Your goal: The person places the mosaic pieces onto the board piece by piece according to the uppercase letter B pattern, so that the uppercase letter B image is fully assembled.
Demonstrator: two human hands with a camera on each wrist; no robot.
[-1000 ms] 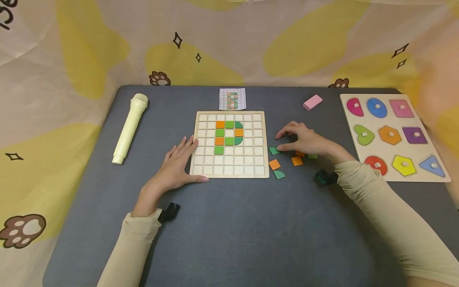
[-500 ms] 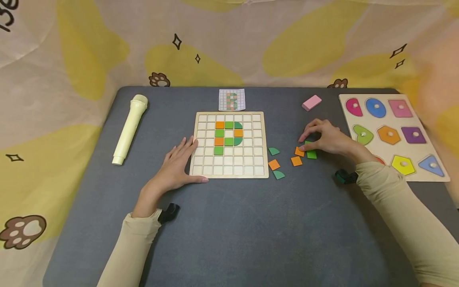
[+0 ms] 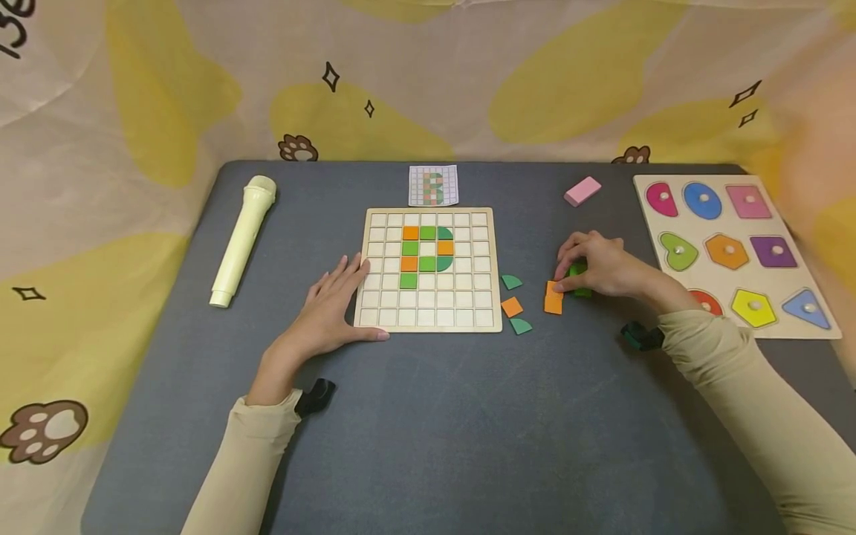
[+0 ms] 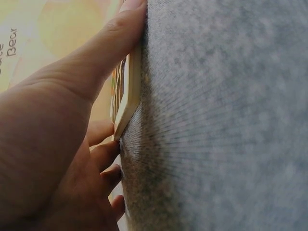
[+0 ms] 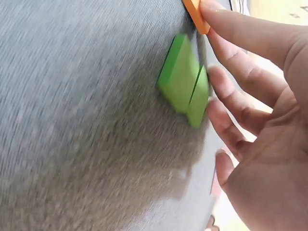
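Observation:
My left hand (image 3: 328,312) rests against the left side and front left corner of the wooden grid board (image 3: 461,319), fingers fairly straight. Orange, green and dark green tiles form a P-like shape in the grid. To the right of the board, my right hand (image 3: 598,264) pinches an orange square tile (image 5: 195,14) between thumb and forefinger, low over the table. Against it lies another orange square tile (image 3: 553,305). Two green square tiles (image 5: 180,79) sit under the fingers, partly hidden in the head view. Nearer the board are dark green quarter-round tiles (image 3: 511,282) and an orange tile (image 3: 511,307).
Behind the board lies a printed pattern card (image 3: 433,186). A pale yellow toy microphone (image 3: 242,241) is at the left. Toward the back right is a pink block (image 3: 582,192). A knobbed shape puzzle (image 3: 729,290) occupies the right side, beside my right wrist.
My right hand moved right from the quarter-round tile to the orange and green squares. One orange tile has shifted slightly left and nearer, against the other. My left hand stayed put.

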